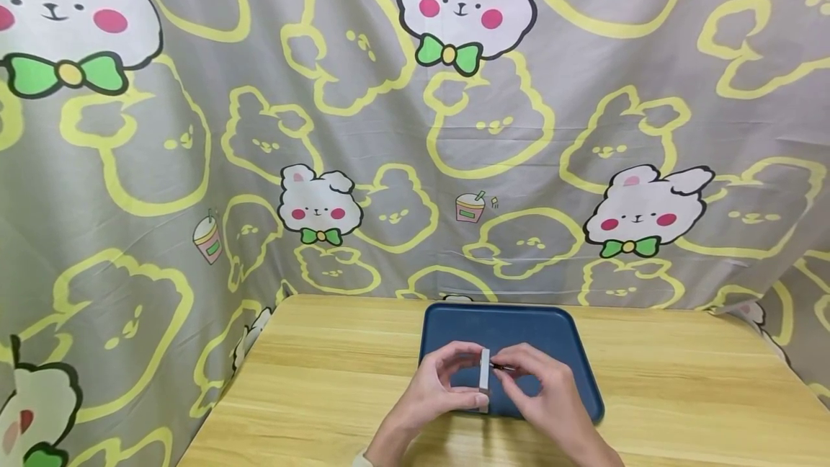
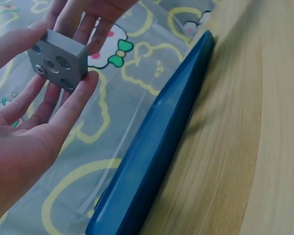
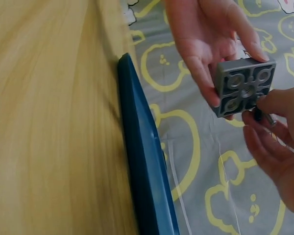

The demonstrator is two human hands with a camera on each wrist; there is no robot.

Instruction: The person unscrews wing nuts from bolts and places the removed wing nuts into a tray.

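My left hand (image 1: 437, 386) holds a grey square block (image 1: 484, 373) upright by its edges, between thumb and fingers. The left wrist view shows the block's smooth face (image 2: 55, 58) with several round holes, one with a small metal end in it. Ribs and round sockets cover its other face (image 3: 245, 87) in the right wrist view. At a corner of that ribbed face, my right hand (image 3: 284, 132) pinches a small dark piece with a threaded, screw-like metal shaft (image 3: 270, 119). My fingers partly hide this piece. Both hands are raised above a dark blue tray (image 1: 512, 324).
The tray lies on a wood-grain table (image 1: 331, 359), near its back edge. Behind and to the left hangs a grey curtain (image 1: 389, 135) printed with white and yellow cartoon animals.
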